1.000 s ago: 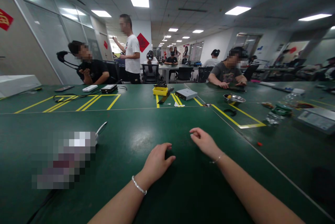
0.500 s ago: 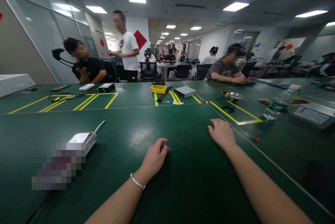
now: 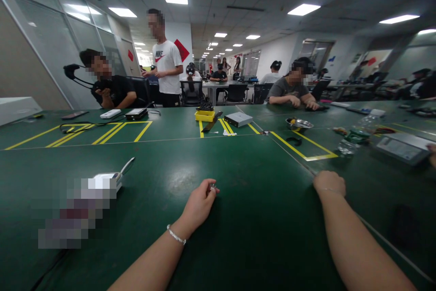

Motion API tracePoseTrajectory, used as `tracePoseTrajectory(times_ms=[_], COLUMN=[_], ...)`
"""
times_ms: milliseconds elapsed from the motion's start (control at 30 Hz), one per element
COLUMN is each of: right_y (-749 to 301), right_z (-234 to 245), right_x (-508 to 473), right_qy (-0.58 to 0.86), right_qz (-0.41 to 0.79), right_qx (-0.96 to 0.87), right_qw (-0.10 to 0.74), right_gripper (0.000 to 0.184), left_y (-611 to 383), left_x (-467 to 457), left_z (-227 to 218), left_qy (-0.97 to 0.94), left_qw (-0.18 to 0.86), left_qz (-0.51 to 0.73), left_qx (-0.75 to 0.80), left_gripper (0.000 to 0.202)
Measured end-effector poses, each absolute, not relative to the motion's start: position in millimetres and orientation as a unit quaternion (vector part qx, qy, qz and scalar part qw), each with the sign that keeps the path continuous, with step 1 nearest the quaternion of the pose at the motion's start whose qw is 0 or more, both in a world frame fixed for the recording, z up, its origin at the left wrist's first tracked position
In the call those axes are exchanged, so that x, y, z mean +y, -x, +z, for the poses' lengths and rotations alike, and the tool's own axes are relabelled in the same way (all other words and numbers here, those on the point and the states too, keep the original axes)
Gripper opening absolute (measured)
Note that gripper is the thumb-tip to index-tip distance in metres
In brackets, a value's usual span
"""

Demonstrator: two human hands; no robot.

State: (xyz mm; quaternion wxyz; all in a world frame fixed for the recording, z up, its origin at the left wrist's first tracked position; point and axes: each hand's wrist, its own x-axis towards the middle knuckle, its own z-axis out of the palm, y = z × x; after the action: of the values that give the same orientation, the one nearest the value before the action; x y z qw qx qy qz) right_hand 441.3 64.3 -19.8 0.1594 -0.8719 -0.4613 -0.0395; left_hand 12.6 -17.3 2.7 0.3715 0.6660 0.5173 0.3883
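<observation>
My left hand (image 3: 200,202) is closed in a pinch low over the green table (image 3: 143,245). Between thumb and fingers it holds a small shiny piece (image 3: 213,187), too small to name. Further right, my right hand (image 3: 329,184) is at the table beside the pale seam, its knuckles bent and its fingers curled down out of sight. Its back hides whatever lies under it, and the small red piece seen there before no longer shows. A clear plastic bottle (image 3: 348,146) with a green label stands beyond this hand.
At left lies a blurred device (image 3: 105,181) with a cable. Further back are a yellow tray (image 3: 205,115), a grey box (image 3: 238,119) and a metal bowl (image 3: 299,123). Another person's hand (image 3: 432,155) is by a grey metal case (image 3: 403,148). People sit across the table.
My right hand has moved right and slightly nearer, its fingers going from spread to curled, and now covers the red piece's spot. My left hand keeps its pinch. Another person's hand has appeared at far right.
</observation>
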Motion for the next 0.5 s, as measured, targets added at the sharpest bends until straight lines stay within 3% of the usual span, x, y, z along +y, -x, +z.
tracePoseTrajectory(times_ms=[133, 300, 400, 500], right_y=[-422.9, -365.2, -310.1, -252.8], right_z=[-4.9, 6.8, 11.5, 16.9], right_x=[61.0, 70.6, 69.0, 54.0], right_qy=[0.881, 0.789, 0.725, 0.611], right_qz=[-0.029, 0.021, 0.166, 0.383], right_qx=[-0.458, -0.568, -0.594, -0.585], right_qw=[0.117, 0.234, 0.307, 0.370], right_gripper=[0.031, 0.023, 0.019, 0.015], left_y=[-13.4, -12.7, -12.5, -12.6], left_x=[-17.0, -17.4, -17.8, -17.8], left_z=[1.8, 2.8, 4.7, 5.6], left_qy=[-0.670, -0.692, -0.698, -0.694], left_qw=[0.365, 0.328, 0.317, 0.331], left_qz=[0.391, 0.364, 0.357, 0.361], left_qx=[0.516, 0.530, 0.534, 0.528], left_gripper=[0.026, 0.021, 0.022, 0.026])
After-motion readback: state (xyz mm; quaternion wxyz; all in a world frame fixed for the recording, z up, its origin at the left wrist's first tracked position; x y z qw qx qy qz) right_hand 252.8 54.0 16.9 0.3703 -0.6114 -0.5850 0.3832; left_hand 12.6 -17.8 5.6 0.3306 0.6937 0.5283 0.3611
